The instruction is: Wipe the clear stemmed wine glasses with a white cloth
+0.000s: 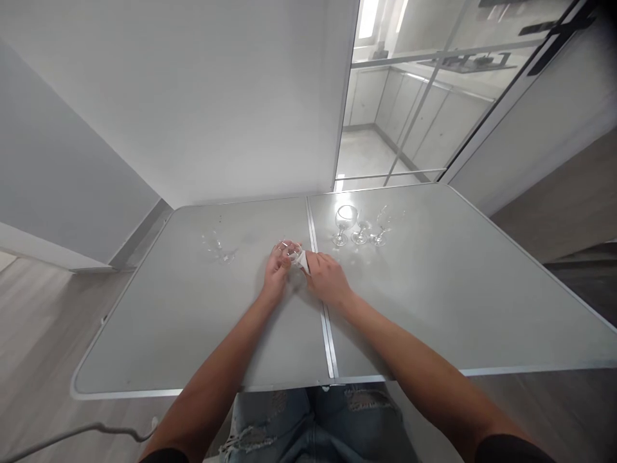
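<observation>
My left hand [276, 269] is wrapped round a clear glass [288, 246] just above the table, near its centre seam. Its bowl is at my fingers; the rest is largely hidden, so I cannot tell its full shape. Between the fingers of my right hand [328, 276] is a piece of white tissue or cloth [303, 261], pressed against the glass. Beyond my right hand a round-bowled stemmed glass [345, 218] stands upright, beside a second stemmed glass [360, 234] and a third [378, 236]. Left of my hands is another clear, stemmed glass [226, 256].
The grey folding table [193, 334] has a metal seam [328, 341] down its middle and a pale metal rim. A white wall [241, 116] rises behind it. A glass-paned door [409, 96] stands at the back right. A grey cable [96, 427] runs at the lower left.
</observation>
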`<state>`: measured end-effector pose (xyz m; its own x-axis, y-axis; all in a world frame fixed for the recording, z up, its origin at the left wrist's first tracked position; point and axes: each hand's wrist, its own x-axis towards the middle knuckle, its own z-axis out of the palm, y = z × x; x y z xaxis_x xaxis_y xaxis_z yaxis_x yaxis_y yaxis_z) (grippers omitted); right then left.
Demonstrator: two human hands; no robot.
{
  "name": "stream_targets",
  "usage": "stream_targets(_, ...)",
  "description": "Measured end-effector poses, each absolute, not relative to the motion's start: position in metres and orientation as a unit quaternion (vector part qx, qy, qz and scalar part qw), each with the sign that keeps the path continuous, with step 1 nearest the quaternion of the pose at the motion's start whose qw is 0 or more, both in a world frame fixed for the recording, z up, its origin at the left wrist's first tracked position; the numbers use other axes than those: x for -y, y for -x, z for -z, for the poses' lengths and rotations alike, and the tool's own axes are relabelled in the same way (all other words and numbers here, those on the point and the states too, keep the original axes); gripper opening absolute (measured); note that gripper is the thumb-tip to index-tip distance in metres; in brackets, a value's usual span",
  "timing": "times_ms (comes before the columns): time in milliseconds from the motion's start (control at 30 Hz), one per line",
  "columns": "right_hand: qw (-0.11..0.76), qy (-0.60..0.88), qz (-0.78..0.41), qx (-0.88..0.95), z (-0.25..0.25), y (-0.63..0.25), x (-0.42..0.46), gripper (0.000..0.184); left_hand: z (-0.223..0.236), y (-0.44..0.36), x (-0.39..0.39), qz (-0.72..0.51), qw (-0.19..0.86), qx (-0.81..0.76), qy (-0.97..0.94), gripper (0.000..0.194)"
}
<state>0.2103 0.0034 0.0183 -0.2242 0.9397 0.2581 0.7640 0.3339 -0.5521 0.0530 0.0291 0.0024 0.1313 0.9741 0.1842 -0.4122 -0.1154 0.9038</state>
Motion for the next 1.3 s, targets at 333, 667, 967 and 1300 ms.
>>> stream_targets(333, 0.324, 0.308, -0.730, 0.517, -0.024, -0.225, -0.007, 0.043, -0.008, -0.036, -0.032, -0.496, 0.707, -0.254, -0.436, 0.067)
stream_targets(667, 0.203, 0.565, -0.051, 0.798, -0.019, -0.209, -0.006, 0.012, 0.004, -0.045, -0.041, -0.560, 0.606, -0.307, -0.474, 0.055)
stream_targets(967, 0.330, 0.391, -0.647, 0.565, -0.027, -0.227, -0.008, 0.029, -0.008, -0.038, -0.035, -0.502, 0.695, -0.256, -0.447, 0.069)
stream_targets(1300, 0.350, 0.530, -0.297, 0.713, -0.014, -0.219, -0.013, 0.020, 0.000, -0.049, -0.041, -0.558, 0.607, -0.293, -0.484, 0.055)
